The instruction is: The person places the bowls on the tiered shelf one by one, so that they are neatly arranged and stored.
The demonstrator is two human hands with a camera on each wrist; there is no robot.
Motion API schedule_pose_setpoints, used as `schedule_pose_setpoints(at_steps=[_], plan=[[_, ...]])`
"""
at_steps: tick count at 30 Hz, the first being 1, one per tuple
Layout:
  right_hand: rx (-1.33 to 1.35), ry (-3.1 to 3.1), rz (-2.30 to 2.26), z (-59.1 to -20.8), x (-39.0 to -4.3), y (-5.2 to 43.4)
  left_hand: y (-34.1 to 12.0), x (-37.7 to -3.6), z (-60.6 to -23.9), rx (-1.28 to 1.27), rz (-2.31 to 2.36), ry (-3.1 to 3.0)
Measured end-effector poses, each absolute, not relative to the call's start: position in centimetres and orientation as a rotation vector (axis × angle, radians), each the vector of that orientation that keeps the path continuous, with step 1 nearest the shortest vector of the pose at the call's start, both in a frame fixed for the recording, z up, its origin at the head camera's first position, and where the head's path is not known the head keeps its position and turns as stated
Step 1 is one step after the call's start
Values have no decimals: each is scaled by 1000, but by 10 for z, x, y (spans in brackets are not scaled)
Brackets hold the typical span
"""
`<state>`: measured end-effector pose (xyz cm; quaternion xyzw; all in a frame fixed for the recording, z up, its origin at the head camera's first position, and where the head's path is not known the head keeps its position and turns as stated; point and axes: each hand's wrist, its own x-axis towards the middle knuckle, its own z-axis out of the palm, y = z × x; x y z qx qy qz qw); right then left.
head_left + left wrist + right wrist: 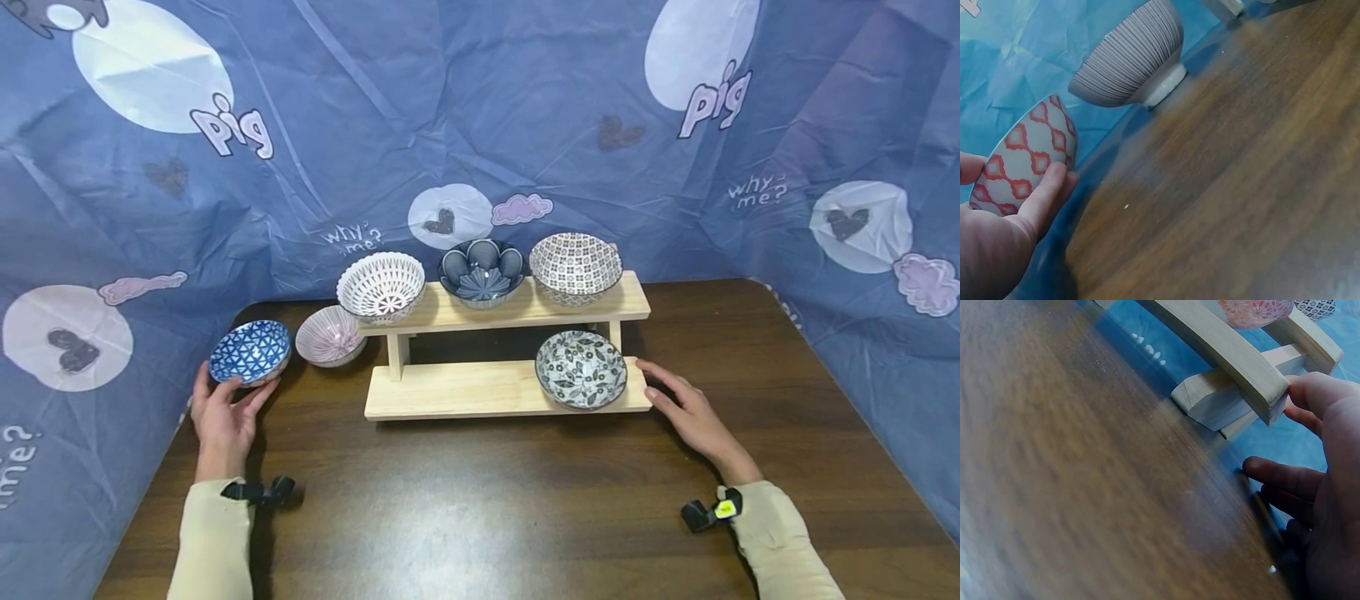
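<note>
At lower left of the head view, our left hand (222, 414) cups the blue bowl (250, 352) on the table (480, 500). Our right hand (686, 414) lies relaxed, fingers straight, touching the wooden shelf (465, 387) at its right end, holding nothing.

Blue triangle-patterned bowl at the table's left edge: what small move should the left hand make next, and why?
Probably close the fingers and lift the blue bowl toward the wooden shelf. The left hand already cups its near side with thumb and fingers against the wall, and the lower tier is bare left of the floral bowl. The right hand touches the shelf's end, seemingly steadying it.
</note>
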<state>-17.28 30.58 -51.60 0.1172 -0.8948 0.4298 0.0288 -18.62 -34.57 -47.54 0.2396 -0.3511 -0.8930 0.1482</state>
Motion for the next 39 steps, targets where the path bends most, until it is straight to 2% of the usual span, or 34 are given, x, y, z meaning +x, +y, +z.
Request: schedule_pose_setpoints(at_steps=[24,39], plan=[[350,-2785,1342,-520,-173,308,-348,-136,-464,710,-2550,-1101],[351,-2782,1337,-519,-175,308,-347,-114,-458,477,-2653,-1071]])
